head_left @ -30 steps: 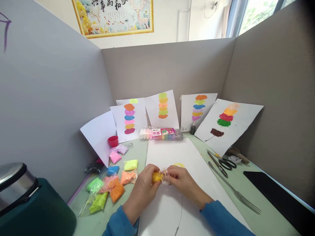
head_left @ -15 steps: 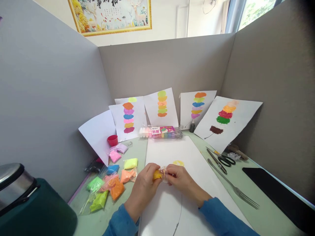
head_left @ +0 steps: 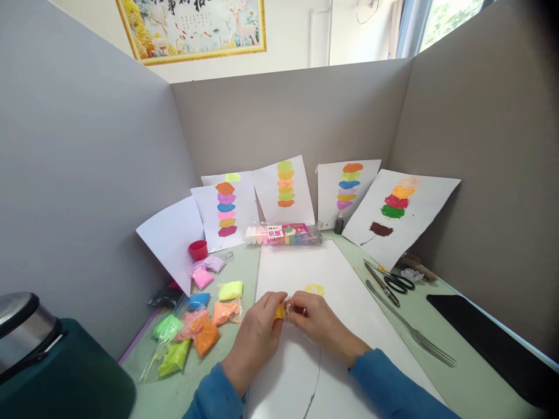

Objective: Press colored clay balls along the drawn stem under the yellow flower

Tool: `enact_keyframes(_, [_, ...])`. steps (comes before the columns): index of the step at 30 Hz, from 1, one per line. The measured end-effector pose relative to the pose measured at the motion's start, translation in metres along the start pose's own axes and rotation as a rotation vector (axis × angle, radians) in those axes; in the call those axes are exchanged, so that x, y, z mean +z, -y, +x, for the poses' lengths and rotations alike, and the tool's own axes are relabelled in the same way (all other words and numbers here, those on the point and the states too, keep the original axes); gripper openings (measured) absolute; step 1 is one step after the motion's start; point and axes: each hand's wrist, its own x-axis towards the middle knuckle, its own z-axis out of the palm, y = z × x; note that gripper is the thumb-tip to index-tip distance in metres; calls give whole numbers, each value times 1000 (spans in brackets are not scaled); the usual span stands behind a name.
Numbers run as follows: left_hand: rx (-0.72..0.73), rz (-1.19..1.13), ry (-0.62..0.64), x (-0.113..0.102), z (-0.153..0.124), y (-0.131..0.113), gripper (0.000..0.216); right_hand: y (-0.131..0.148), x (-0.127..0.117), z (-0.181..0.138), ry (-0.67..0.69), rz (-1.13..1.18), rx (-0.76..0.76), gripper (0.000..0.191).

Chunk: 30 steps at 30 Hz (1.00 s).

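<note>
A small clear bag of yellow clay (head_left: 279, 312) is pinched between both hands above the white paper (head_left: 301, 265). My left hand (head_left: 257, 329) grips the yellow end, hiding most of the clay. The bag's clear end is between the fingers of my right hand (head_left: 318, 317). Beyond the fingers, a yellow patch (head_left: 315, 288) lies on the paper, and a thin dark line (head_left: 318, 372) runs down toward its near edge. Left of my left hand are bags of orange clay (head_left: 206, 337), peach clay (head_left: 226, 311) and pale yellow clay (head_left: 230, 290).
A dark green flask (head_left: 82, 372) stands at the near left. A fork (head_left: 430, 346), scissors (head_left: 398, 283) and a black flat object (head_left: 480, 343) lie on the right. A marker pack (head_left: 286, 234) lies at the back, before several propped drawings (head_left: 395, 203) and grey partitions (head_left: 288, 116).
My two hands have come slightly closer together on the bag, and less of the yellow clay shows. The whole view has shifted a little.
</note>
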Motion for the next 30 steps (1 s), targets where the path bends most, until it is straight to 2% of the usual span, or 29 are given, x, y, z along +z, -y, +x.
enact_keyframes(3, [-57,-63,-32,-2,1,0,47,4,-5,0,17,-2,-45,15])
enact_keyframes(8, [-163,-201,-26,-9,6,-2,34,6,-13,0,87,141,-83,13])
enact_keyframes(13, [-158,-204,-25,-10,7,-3,31,3,-11,0,-7,160,-50,13])
enact_keyframes(17, [-111,-96,-19,-5,4,1,36,1,-8,0,75,77,-24,12])
enact_keyframes(20, [-86,-60,-8,-2,3,3,40,1,-7,0,81,-27,-25,11])
enact_keyframes(23, [-87,-65,-8,-2,2,4,40,0,-7,1,104,-33,-46,13])
enact_keyframes(25, [-92,-85,-10,-3,3,3,39,-1,-9,2,117,4,-39,15])
enact_keyframes(27, [-104,-118,-2,-5,4,2,36,-3,-13,2,154,107,31,12])
enact_keyframes(30, [-129,-176,22,-7,5,-1,33,-6,-22,2,303,373,187,10])
